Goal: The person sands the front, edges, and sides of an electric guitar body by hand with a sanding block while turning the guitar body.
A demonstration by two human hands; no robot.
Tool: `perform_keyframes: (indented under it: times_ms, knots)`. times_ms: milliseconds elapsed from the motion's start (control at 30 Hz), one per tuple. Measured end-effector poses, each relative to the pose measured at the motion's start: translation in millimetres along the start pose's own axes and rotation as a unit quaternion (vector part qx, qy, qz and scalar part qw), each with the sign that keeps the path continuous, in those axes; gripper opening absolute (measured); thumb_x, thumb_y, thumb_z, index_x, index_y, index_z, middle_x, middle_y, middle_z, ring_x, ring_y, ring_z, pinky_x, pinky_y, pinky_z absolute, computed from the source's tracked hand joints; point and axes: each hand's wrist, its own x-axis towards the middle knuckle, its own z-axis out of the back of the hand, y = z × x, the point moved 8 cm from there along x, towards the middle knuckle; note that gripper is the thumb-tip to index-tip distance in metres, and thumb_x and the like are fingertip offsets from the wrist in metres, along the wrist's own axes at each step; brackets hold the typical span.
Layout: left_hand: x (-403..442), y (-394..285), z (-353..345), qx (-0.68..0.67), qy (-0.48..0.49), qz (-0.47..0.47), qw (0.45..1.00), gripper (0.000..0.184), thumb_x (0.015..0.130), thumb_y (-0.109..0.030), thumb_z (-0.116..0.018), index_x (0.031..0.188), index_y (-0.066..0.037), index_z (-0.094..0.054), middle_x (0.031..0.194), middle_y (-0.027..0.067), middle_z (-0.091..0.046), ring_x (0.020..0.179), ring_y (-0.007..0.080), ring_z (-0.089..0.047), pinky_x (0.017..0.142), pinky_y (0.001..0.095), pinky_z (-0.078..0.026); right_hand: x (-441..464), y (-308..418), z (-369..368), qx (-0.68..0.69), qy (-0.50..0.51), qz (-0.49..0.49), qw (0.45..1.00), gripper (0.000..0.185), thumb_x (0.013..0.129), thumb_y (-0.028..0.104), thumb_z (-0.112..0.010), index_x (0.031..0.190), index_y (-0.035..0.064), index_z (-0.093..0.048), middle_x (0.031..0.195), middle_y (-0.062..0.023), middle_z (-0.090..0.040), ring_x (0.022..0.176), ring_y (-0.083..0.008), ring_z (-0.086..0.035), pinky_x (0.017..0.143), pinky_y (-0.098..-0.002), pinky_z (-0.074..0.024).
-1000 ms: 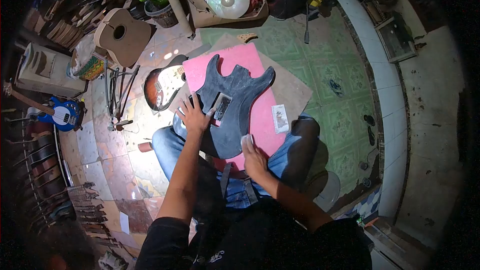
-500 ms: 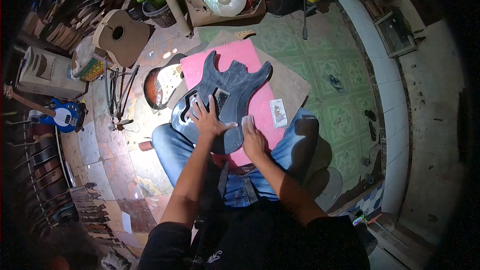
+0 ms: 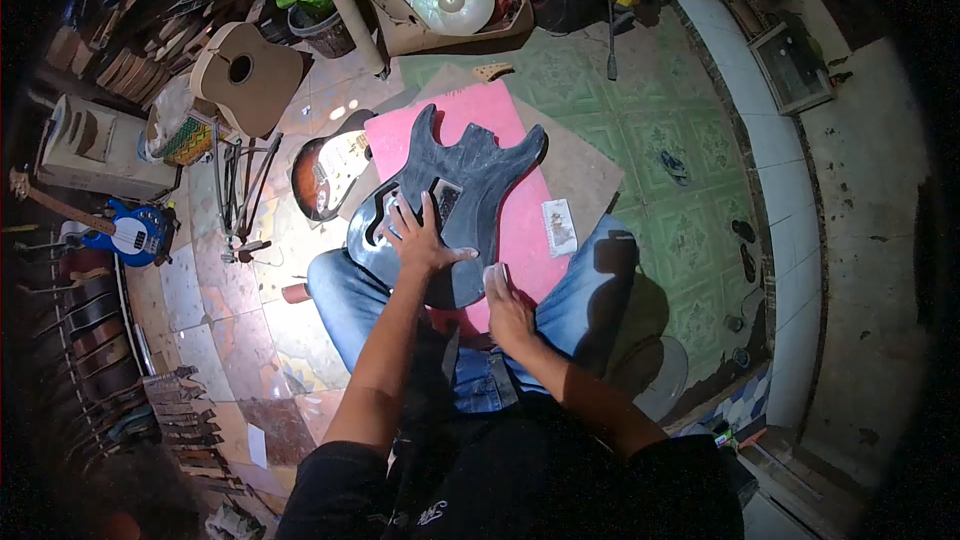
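A black guitar body (image 3: 468, 172) with pale dusty marks lies flat on a pink board (image 3: 525, 202) over my lap. My left hand (image 3: 418, 240) rests on the body, fingers spread beside its dark cavities. At the body's lower right edge is my right hand (image 3: 508, 308), its fingers pressed together around something pale and too small to name. A white rectangular piece (image 3: 559, 228) with grey smudges lies on the pink board to the right. Beneath the pink board is a brown board (image 3: 582, 172).
A sunburst guitar body (image 3: 322, 176) lies left of the boards. Farther left are an acoustic guitar body (image 3: 262, 90), metal stands (image 3: 240, 190) and a blue guitar (image 3: 135, 232). A cardboard box (image 3: 400, 35) stands ahead. Sandals (image 3: 673, 168) lie on the right floor.
My left hand has moved from the body's left part toward its middle, thumb now to the right. My right hand has slid up along the edge and back down.
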Motion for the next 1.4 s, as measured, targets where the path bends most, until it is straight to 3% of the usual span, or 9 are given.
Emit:
perform_keyframes:
  times_ms: [100,200,433,567,700,833,967,1133,1400]
  knots:
    - [1.7,-0.6,0.0,0.005,0.012,0.005,1.000,0.165,0.042,-0.082,-0.085,0.165,-0.017,0.004,0.166,0.0330,0.009,0.154,0.0532,0.006,0.113,0.0769,-0.003,17.4,-1.3,3.1,-0.038,-0.083,0.055,0.994,0.053,0.094,0.005,-0.048,0.146,-0.0008,-0.047,0.153,-0.0239,-0.045,0.113,-0.0423,-0.063,0.096,-0.0502,-0.0519]
    - [-0.7,-1.3,1.8,0.001,-0.011,-0.014,1.000,0.166,0.042,-0.081,-0.086,0.165,-0.017,0.004,0.166,0.0331,0.007,0.154,0.0534,0.006,0.113,0.0775,-0.004,40.0,-9.6,7.5,-0.017,0.032,-0.046,0.998,0.055,0.095,0.006,-0.045,0.149,-0.0003,-0.043,0.152,-0.0272,-0.043,0.129,-0.0431,-0.056,0.102,-0.0480,-0.0501]
    - [-2.7,-0.9,1.2,-0.011,-0.016,-0.007,1.000,0.166,0.040,-0.080,-0.088,0.165,-0.017,0.002,0.166,0.0335,0.006,0.153,0.0540,0.004,0.112,0.0779,-0.005,19.7,-5.8,0.5,0.018,-0.059,0.036,0.997,0.063,0.087,-0.003,-0.046,0.150,-0.0032,-0.038,0.157,-0.0316,-0.034,0.122,-0.0475,-0.058,0.100,-0.0503,-0.0493]
    - [-3.2,1.4,-1.0,-0.013,-0.028,-0.013,0.999,0.165,0.040,-0.080,-0.087,0.165,-0.018,0.000,0.166,0.0342,0.002,0.153,0.0542,0.003,0.112,0.0780,-0.005,28.0,-8.4,3.9,0.022,0.016,-0.026,0.999,0.064,0.087,-0.004,-0.046,0.150,-0.0040,-0.037,0.156,-0.0311,-0.037,0.121,-0.0480,-0.057,0.101,-0.0517,-0.0482]
    - [-0.8,0.3,-0.7,-0.008,-0.031,-0.011,0.999,0.165,0.040,-0.081,-0.087,0.165,-0.019,0.001,0.166,0.0343,0.001,0.154,0.0540,0.002,0.112,0.0778,-0.004,-4.4,-1.8,-5.1,0.028,-0.050,0.065,0.996,0.064,0.086,-0.004,-0.046,0.150,-0.0033,-0.039,0.156,-0.0299,-0.037,0.120,-0.0510,-0.057,0.101,-0.0526,-0.0481]
    - [-4.2,-0.2,1.4,-0.004,-0.024,0.006,1.000,0.162,0.040,-0.079,-0.087,0.166,-0.019,-0.005,0.167,0.0324,-0.004,0.155,0.0510,-0.003,0.116,0.0727,-0.004,36.1,-10.8,8.4,0.023,0.033,-0.039,0.998,0.060,0.091,0.001,-0.045,0.151,-0.0018,-0.039,0.157,-0.0265,-0.037,0.134,-0.0433,-0.051,0.107,-0.0463,-0.0467]
    - [-3.7,-0.8,2.8,-0.012,-0.041,-0.010,0.999,0.163,0.040,-0.080,-0.087,0.166,-0.019,-0.002,0.167,0.0323,-0.001,0.154,0.0521,0.000,0.115,0.0751,-0.004,-6.5,-1.7,-2.7,0.010,-0.042,0.054,0.998,0.060,0.091,0.000,-0.045,0.151,-0.0016,-0.040,0.157,-0.0269,-0.038,0.131,-0.0445,-0.053,0.102,-0.0477,-0.0497]
    - [-1.5,-1.3,1.6,-0.001,-0.016,-0.003,1.000,0.165,0.040,-0.081,-0.087,0.165,-0.019,0.000,0.167,0.0327,0.003,0.154,0.0535,0.002,0.112,0.0786,-0.005,29.2,-15.7,-0.8,0.015,-0.026,-0.007,1.000,0.059,0.091,0.003,-0.045,0.150,-0.0013,-0.040,0.157,-0.0286,-0.036,0.111,-0.0474,-0.062,0.095,-0.0530,-0.0501]
    - [-3.0,-1.0,5.2,-0.008,-0.010,0.008,1.000,0.163,0.041,-0.079,-0.088,0.166,-0.020,-0.002,0.168,0.0307,0.001,0.155,0.0495,0.000,0.117,0.0722,-0.004,10.7,-3.7,1.2,0.000,-0.032,0.046,0.998,0.059,0.090,0.001,-0.046,0.149,-0.0014,-0.042,0.156,-0.0286,-0.037,0.120,-0.0474,-0.059,0.097,-0.0508,-0.0495]
